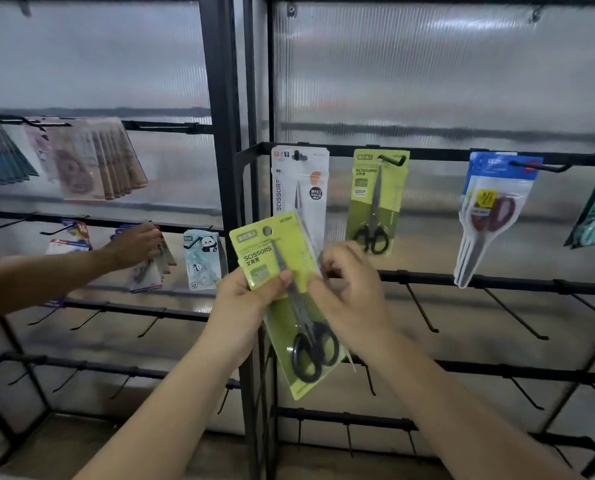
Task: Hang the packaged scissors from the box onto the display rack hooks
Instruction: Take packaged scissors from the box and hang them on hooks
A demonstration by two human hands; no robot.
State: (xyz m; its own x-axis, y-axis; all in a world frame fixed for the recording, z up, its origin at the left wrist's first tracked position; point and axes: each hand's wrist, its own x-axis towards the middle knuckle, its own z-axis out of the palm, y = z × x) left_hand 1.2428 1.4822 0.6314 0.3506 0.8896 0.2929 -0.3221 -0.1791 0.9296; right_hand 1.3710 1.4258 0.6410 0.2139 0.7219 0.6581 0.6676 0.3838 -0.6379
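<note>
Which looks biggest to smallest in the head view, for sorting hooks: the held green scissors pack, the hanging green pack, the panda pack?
1. Held green scissors pack, though nearness to the camera inflates it.
2. Hanging green pack, possibly identical.
3. Panda pack.

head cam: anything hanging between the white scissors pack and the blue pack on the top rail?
Yes: one green scissors pack hangs between the white pack and the blue pack, seen in the head view.

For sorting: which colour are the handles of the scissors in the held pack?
Black handles, head view.
</note>
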